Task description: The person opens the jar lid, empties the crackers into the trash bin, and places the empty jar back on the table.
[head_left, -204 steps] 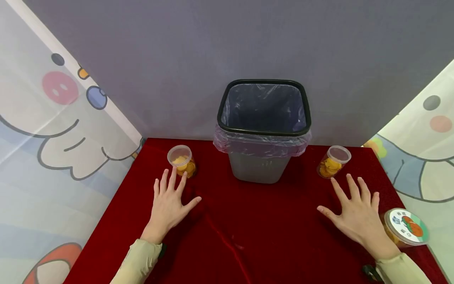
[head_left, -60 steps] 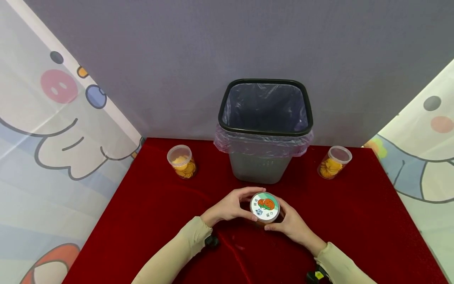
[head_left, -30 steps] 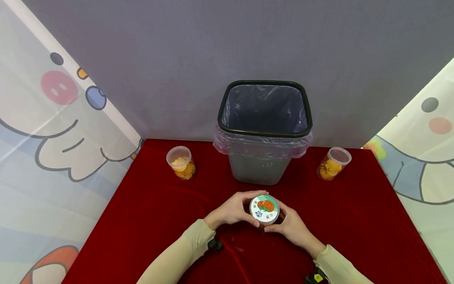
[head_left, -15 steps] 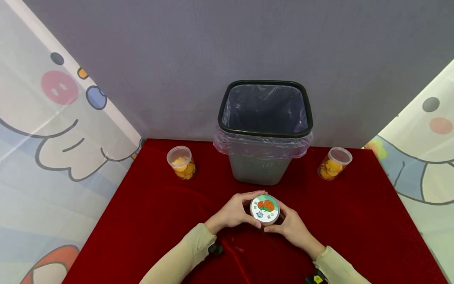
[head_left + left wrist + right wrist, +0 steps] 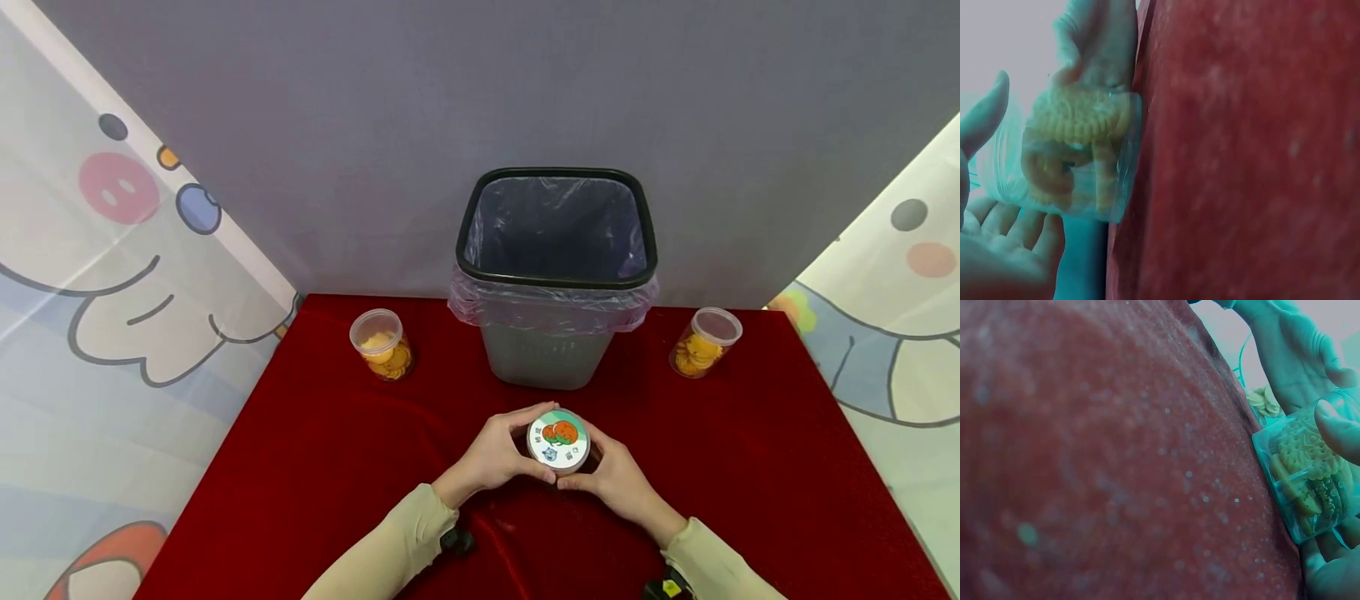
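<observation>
Both hands hold a clear, round plastic jar [image 5: 558, 440] in the front middle of the red table. Its white and green lid shows orange fruit and a small blue figure. My left hand [image 5: 495, 457] curls round the jar's left side, and my right hand [image 5: 618, 482] grips the right side. Their thumbs nearly meet at the near side. The left wrist view shows yellow-brown biscuits [image 5: 1079, 125] inside the jar, its base right at the red cloth [image 5: 1241, 150]. In the right wrist view, the right thumb [image 5: 1338, 428] lies against the jar wall.
A grey bin [image 5: 547, 354] with a black rim and clear liner stands at the back middle. A clear jar of biscuits [image 5: 382, 344] stands to its left, another similar jar [image 5: 705, 342] to its right. A grey wall [image 5: 375, 125] rises behind the table.
Earlier both hands were spread flat, with the lidded jar at the far right. It has come to the front middle, between both hands. Lately the left thumb has edged closer to the right thumb.
</observation>
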{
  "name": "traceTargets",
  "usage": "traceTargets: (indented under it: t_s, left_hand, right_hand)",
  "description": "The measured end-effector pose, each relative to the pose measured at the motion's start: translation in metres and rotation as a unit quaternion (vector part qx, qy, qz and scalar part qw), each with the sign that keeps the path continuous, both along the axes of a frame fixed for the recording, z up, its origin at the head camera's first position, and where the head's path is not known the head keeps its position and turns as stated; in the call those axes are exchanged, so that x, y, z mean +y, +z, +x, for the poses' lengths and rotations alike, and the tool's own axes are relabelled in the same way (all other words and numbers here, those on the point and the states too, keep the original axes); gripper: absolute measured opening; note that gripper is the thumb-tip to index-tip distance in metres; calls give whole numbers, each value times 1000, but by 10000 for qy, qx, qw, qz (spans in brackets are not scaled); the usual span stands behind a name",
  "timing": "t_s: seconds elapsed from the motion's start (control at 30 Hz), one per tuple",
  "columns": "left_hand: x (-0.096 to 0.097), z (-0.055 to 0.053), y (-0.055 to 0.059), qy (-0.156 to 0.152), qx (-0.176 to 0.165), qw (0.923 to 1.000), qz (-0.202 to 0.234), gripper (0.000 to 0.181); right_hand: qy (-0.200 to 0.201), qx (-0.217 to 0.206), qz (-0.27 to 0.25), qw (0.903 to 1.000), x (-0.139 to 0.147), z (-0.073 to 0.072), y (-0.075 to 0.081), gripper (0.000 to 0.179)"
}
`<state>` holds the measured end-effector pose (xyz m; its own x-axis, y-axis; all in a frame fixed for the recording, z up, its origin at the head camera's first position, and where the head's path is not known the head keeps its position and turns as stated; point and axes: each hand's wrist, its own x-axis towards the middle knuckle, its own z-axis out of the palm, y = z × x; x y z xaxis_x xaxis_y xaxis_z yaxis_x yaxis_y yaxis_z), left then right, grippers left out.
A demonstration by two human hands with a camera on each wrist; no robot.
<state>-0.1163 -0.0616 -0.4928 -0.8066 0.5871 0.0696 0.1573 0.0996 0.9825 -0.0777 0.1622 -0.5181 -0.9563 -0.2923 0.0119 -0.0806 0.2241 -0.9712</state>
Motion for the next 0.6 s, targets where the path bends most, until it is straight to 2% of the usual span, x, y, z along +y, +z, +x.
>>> traceTargets:
  t_s: [0.17, 0.4, 0.6]
  left_hand:
    - [3, 9, -1, 368, -19, 9993, 60, 92]
    - [12, 25, -2, 1006, 244, 9946, 94, 96]
    - [16, 32, -1, 1362, 543, 9891, -108, 98]
  right_hand:
    - [-1, -20, -35, 10000, 0, 0, 0, 98]
    - [8, -15, -106, 9999, 0, 1, 0, 97]
    - [49, 74, -91, 9999, 1, 1, 0, 96]
